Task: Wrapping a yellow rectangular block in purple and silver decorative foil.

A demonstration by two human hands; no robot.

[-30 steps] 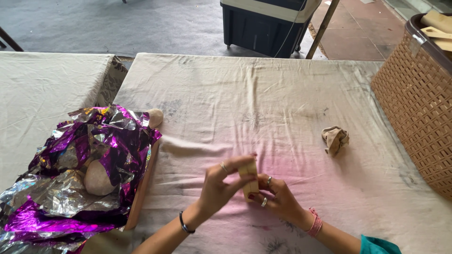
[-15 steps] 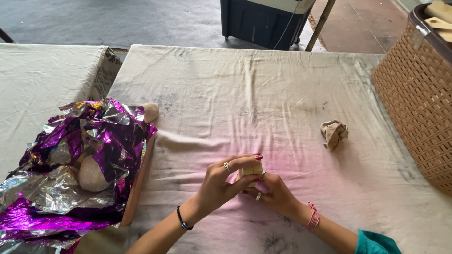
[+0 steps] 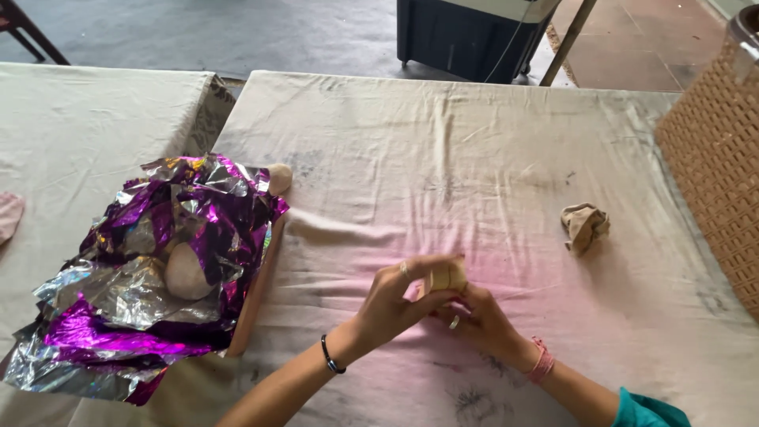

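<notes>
A small tan lump [image 3: 444, 277] is held between both hands above the cloth-covered table [image 3: 474, 158], near its front edge. The left hand [image 3: 395, 300] is closed around the lump from the left, with the thumb underneath and the fingers curled over the top; a ring is worn on one finger and a dark band on the wrist. The right hand [image 3: 482, 320] is pressed against the lump from below and from the right, its fingers bent onto it; how far they wrap round cannot be told, since they are partly hidden behind the lump.

A crumpled piece of tan paper [image 3: 585, 226] lies on the cloth, well apart to the right. A woven basket [image 3: 711, 166] stands at the right edge. To the left, a heap of purple and silver foil [image 3: 150, 277] rests on a wooden board [image 3: 257, 292], with a pale round lump [image 3: 186, 273] lying in the foil. A dark bin [image 3: 466, 35] stands beyond the table.
</notes>
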